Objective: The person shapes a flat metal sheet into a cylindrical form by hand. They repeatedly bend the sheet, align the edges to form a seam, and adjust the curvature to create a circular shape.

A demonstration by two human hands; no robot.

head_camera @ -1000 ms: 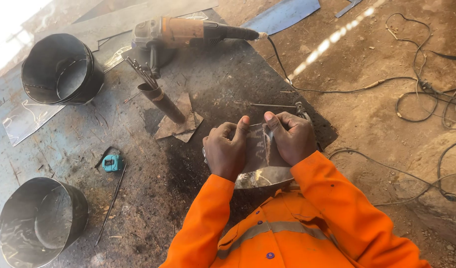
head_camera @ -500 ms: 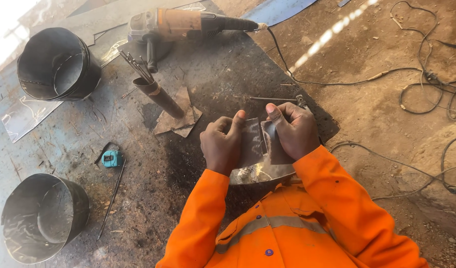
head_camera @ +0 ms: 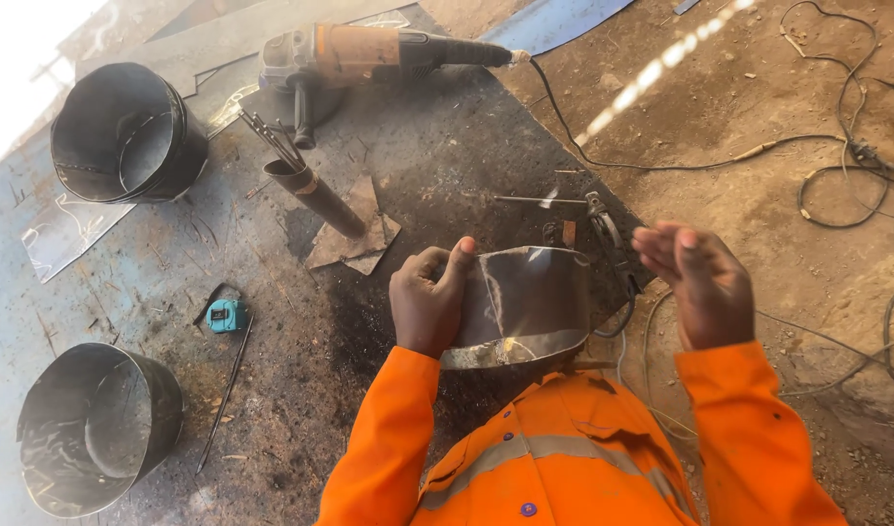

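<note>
My left hand [head_camera: 429, 310] pinches 1 end of the curved metal strip [head_camera: 521, 304] held above the steel worktable [head_camera: 106, 282], my right hand [head_camera: 698, 282] open beside it, so I should regrip the free end evenly.

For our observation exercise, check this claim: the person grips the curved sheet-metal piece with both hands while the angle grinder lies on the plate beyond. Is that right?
Not quite. Only the left hand grips the curved sheet-metal piece; the right hand is open and apart from it, as the head view shows. The angle grinder does lie on the plate beyond.
</note>
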